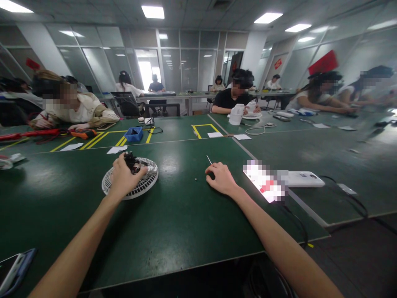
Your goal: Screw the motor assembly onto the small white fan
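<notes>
Two bare hands of ours are at work over the green table (173,231). On the left, our left hand (122,178) arches over a round white grille (150,180), thumb and fingers apart and closed around a dark part (130,159) at its middle; our fingers hide much of that part, so we cannot tell whether it is fixed there. The grille lies flat on the table, left of the middle

To the right, our right hand (221,178) is low over the table, fingers curled in and pinching a thin rod (209,159), whose pale end sticks out toward the far side. The rod's other end is hidden in our grip. Between our hands we see a tiny piece (195,179) on the table, nearer the right hand and touching neither

Just right of that hand lies a phone (263,186) with a bright screen, and beside it a white power bank (305,179). Near us at the left edge is another phone (10,269)

Farther off, left of the middle, we have a blue box (134,134) with dark things inside, near a slip of paper (117,150). Across the table, a person in black (228,99) sits behind a white plastic body (236,114)
</notes>
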Action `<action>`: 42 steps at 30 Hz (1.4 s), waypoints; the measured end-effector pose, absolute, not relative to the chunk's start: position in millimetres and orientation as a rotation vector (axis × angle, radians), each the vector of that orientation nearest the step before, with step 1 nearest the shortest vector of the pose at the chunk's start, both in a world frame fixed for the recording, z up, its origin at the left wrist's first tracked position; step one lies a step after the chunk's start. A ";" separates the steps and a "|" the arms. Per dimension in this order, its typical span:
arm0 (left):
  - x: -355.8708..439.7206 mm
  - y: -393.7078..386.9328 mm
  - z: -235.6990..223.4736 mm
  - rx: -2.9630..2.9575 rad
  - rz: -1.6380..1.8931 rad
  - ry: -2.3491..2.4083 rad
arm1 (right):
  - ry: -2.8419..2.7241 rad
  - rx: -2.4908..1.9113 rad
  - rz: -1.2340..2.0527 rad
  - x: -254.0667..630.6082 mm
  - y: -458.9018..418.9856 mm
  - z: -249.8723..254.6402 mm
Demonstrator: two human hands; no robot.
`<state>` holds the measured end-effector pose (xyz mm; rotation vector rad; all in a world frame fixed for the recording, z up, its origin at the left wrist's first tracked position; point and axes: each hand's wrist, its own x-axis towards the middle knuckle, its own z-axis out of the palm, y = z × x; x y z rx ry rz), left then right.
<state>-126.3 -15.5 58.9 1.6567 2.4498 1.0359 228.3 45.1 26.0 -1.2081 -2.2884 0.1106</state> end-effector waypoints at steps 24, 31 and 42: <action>9.0 20.3 56.2 1.812 1.026 2.123 | -2.435 -1.159 -0.126 210.0 34.6 21.8; 11.8 35.5 48.6 1.880 1.170 1.970 | -2.431 -1.148 -0.152 202.7 37.9 14.8; -16.1 2.0 39.6 2.231 1.519 1.835 | -2.220 -1.158 -0.072 213.6 42.8 19.9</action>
